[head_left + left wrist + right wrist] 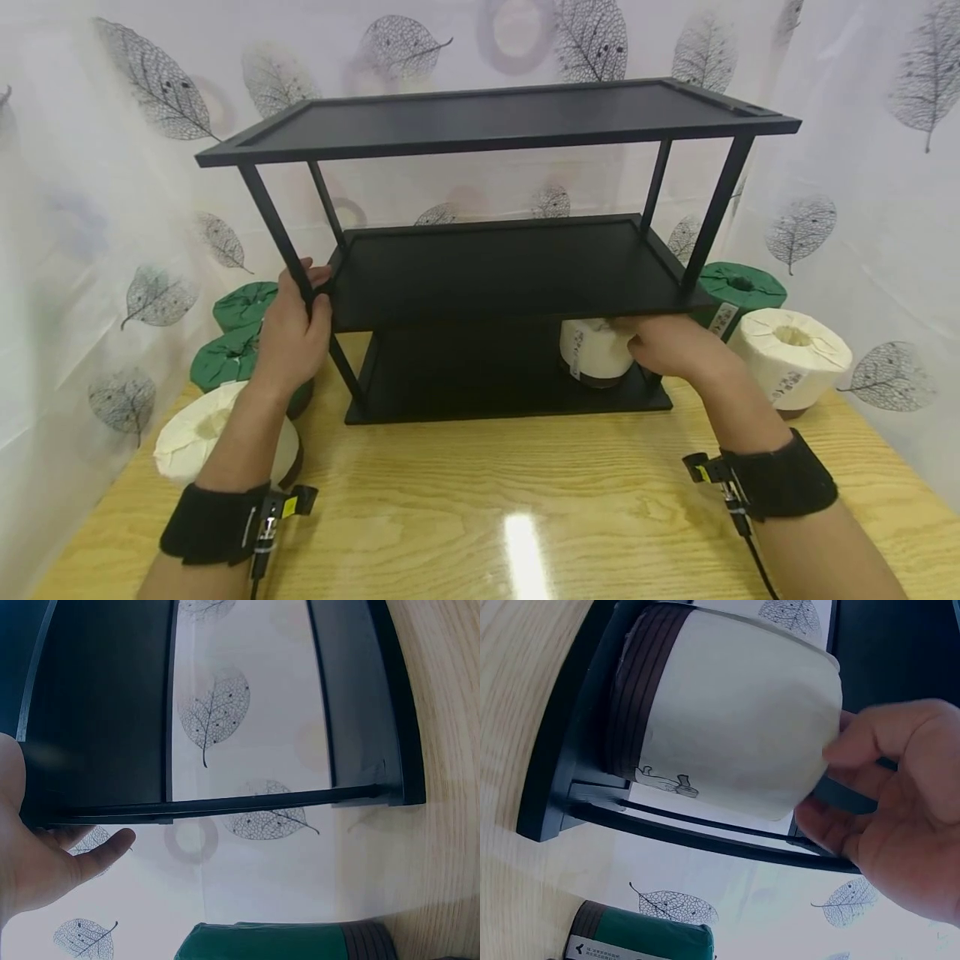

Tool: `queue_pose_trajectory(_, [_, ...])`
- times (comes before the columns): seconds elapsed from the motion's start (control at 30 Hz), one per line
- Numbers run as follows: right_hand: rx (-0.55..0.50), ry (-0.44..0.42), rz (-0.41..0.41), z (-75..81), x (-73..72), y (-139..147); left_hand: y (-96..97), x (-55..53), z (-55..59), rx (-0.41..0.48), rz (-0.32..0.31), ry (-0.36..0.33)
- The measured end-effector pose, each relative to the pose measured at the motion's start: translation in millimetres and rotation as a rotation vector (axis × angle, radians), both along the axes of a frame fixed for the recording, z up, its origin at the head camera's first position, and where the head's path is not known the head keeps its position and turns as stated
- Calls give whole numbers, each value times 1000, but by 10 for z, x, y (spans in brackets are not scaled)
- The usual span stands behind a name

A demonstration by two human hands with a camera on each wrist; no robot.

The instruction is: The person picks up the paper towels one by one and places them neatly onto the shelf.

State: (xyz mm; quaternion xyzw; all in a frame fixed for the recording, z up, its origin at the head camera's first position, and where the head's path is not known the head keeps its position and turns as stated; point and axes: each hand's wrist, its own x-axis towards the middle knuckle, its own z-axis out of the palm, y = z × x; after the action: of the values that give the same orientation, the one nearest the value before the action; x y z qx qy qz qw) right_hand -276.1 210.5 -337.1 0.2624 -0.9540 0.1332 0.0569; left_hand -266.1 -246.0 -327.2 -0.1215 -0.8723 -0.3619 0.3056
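Note:
A black three-level rack (502, 271) stands on the table. My left hand (295, 333) grips its front left post at the middle shelf, thumb and fingers on either side of the post; the left wrist view shows that hand (45, 862) at the shelf edge. On the bottom shelf, toward the right end, sits a cream paper-wrapped roll (596, 354) with a dark brown base. My right hand (667, 342) reaches under the middle shelf and holds this roll by its top edge. In the right wrist view the fingertips (844, 750) press on the cream wrapper (742, 712).
Left of the rack stand two green rolls (225, 358) and a cream roll (191, 429), partly behind my forearm. On the right are a green roll (742, 287) and a cream roll (791, 354). A leaf-patterned curtain (465, 50) hangs behind the wooden table (420, 517).

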Motion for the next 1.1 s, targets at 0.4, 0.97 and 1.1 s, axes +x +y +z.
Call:
queue_pose_trajectory(0.4, [-37,109,-33,-65,-17,0,21,-25,10,-2,2,-7])
queue_pose_trajectory(0.97, [-12,162,-36,-63,-37,-23,30,12,33,8,2,-12])
queue_pose_trajectory(1.1, [0,189,-52,-58,-26,-25,27,8,32,12,0,-16])
